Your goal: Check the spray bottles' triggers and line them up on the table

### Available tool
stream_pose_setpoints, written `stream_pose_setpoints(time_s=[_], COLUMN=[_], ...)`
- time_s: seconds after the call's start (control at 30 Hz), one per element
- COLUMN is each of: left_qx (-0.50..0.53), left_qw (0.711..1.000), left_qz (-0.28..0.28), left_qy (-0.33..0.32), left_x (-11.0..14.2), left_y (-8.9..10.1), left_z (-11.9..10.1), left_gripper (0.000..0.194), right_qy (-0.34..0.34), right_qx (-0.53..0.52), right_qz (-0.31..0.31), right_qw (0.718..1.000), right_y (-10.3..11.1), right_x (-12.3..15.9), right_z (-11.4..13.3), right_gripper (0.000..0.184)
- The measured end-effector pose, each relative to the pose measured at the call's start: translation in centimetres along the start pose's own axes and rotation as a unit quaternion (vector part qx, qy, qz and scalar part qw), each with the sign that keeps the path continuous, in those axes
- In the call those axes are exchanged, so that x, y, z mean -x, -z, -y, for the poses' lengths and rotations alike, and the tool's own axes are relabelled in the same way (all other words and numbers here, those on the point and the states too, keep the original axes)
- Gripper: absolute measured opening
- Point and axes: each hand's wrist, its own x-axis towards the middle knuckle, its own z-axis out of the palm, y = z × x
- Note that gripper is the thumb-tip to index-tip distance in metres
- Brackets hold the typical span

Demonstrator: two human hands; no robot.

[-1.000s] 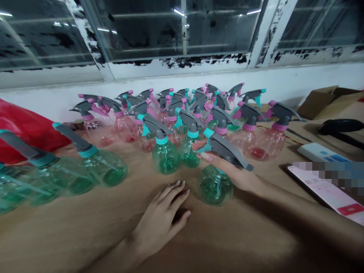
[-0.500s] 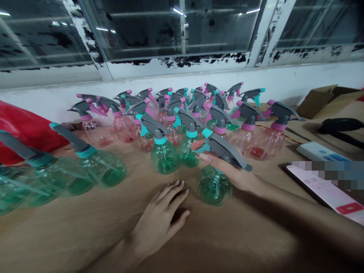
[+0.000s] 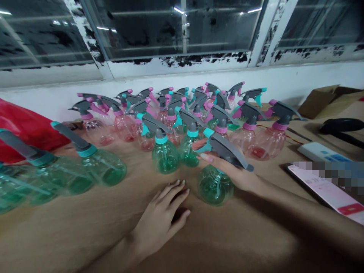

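Note:
My right hand (image 3: pixel 227 167) is around the neck of a green spray bottle (image 3: pixel 215 185) with a grey and turquoise head. Its thumb crosses the front below the trigger, and other fingers show behind. The bottle stands upright on the brown tabletop (image 3: pixel 113 231). To its left, my left hand (image 3: pixel 159 216) lies palm down on the table, fingers stretched, holding nothing. Just beyond it stand two more green spray bottles, a nearer one (image 3: pixel 165 157) and another (image 3: pixel 190 151) close beside it.
Several pink spray bottles (image 3: pixel 267 140) crowd the back of the table, partly hiding each other. A row of green bottles (image 3: pixel 104 167) is at left, near a red bag (image 3: pixel 28 132). At right are a phone (image 3: pixel 321 189), a white device (image 3: pixel 321 151) and a cardboard box (image 3: pixel 321 102).

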Motion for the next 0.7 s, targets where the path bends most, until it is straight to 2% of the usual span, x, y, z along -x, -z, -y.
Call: stream_pose_setpoints(time_s=[0.33, 0.7], left_qx=[-0.014, -0.013], left_qw=[1.0, 1.0], left_qz=[-0.003, -0.002], left_qy=[-0.006, -0.01], left_x=[0.01, -0.06], left_y=[-0.02, -0.01], left_z=[0.03, 0.09], left_gripper=[0.038, 0.038], right_qy=[-0.004, 0.0], right_qx=[-0.018, -0.013], right_qz=[0.01, 0.012], right_qw=[1.0, 1.0], right_y=[0.01, -0.06], right_x=[-0.01, -0.17], right_z=[-0.24, 0.13], right_gripper=[0.023, 0.032])
